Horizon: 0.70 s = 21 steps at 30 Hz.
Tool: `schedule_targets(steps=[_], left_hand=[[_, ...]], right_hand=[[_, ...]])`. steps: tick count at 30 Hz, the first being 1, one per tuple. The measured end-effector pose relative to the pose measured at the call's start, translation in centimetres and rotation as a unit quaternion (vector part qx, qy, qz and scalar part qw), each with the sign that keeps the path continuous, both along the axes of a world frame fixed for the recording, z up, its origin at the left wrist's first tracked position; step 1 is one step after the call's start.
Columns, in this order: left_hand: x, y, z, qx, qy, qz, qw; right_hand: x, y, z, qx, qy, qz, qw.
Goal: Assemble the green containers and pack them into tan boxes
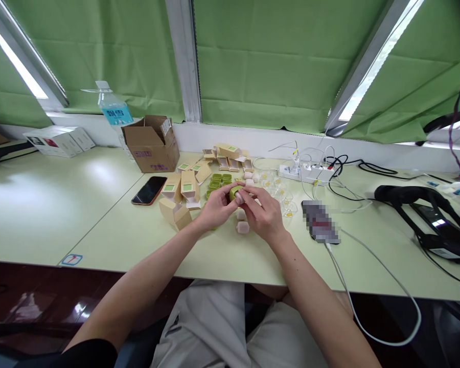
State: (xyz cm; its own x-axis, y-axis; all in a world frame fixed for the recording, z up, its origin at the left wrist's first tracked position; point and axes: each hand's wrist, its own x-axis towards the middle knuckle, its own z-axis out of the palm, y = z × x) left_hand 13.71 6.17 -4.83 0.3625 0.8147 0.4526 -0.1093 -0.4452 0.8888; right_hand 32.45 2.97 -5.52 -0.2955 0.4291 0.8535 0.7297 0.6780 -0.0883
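Both hands, left hand (215, 206) and right hand (261, 210), are closed with the fingers around a small green jar (235, 192) above the worktop (99, 204); bare surface is left toward the near edge

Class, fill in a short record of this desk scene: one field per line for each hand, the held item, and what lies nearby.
left hand: grip on one side of the small green case
right hand: fingers on the case's other side
small green case: held above the desk
left of the hands: small tan boxes, phone, cardboard box
beyond the hands: more green cases
right: power strip
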Motion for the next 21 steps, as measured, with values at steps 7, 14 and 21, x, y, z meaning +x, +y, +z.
schedule_targets(steps=[7, 14, 21], left_hand=[[-0.1, -1.0, 0.4, 0.018, 0.025, 0.028, 0.999], [0.0, -1.2, 0.6, 0.022, 0.03, 0.015, 0.999], [0.2, -1.0, 0.4, 0.04, 0.005, -0.005, 0.999]], right_hand=[[-0.3, 0.1, -0.1, 0.033, -0.007, -0.012, 0.999], [-0.2, 0.3, -0.4, 0.018, 0.02, 0.022, 0.999], [-0.4, 0.2, -0.6, 0.038, 0.041, 0.033, 0.998]])
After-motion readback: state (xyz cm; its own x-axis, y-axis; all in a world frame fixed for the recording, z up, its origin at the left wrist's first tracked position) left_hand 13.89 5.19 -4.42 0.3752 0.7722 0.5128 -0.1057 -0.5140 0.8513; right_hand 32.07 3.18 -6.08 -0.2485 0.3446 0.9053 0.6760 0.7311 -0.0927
